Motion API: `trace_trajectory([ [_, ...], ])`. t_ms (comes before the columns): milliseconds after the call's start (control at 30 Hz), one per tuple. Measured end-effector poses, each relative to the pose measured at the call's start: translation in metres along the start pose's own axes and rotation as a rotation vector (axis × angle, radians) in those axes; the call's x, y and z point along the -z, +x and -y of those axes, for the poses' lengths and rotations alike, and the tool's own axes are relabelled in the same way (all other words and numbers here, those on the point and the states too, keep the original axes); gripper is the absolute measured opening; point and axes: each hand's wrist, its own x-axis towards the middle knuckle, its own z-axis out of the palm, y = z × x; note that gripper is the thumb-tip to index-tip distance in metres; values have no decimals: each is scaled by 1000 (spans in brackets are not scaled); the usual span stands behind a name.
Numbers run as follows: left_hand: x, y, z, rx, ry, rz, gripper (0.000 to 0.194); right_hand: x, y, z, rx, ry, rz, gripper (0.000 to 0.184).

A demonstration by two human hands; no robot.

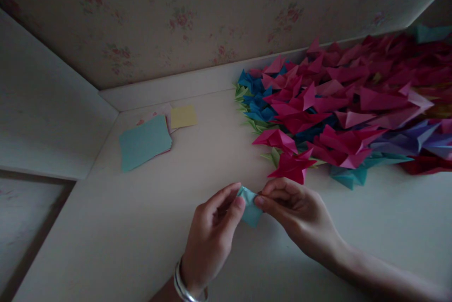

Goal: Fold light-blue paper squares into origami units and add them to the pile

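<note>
A small, partly folded piece of teal paper (250, 205) sits between both hands, just above the white tabletop (141, 226). My left hand (212, 234), with silver bangles at the wrist, pinches its left edge with thumb and fingers closed. My right hand (296, 212) pinches its right edge, fingers curled together. Part of the paper is hidden behind the fingers.
A large heap of folded paper shapes (339, 104), mostly pink and red with blue, green, teal and purple ones, lies at the back right. A stack of flat sheets topped by a teal sheet (144, 142) and a yellow sheet (183, 116) lies back left. A floral wall (176, 15) stands behind.
</note>
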Motion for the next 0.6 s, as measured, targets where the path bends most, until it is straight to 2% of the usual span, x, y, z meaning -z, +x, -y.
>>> trace_trajectory([
  [167,2,1,-2,-43,144,20,30,-3,2,1,-80,36,72,22],
  [300,2,2,0,-18,60,32,28,-3,1,3,-137,130,108,25],
  [367,2,2,2,23,0,3,23,-2,0,4,-162,170,114,26],
  [467,5,0,2,30,-1,-54,27,1,1,3,-179,197,112,24],
  [533,10,-2,2,-24,54,-6,23,3,3,2,-184,212,99,20],
  [600,15,-4,1,-61,93,84,30,7,6,1,-197,238,77,18],
])
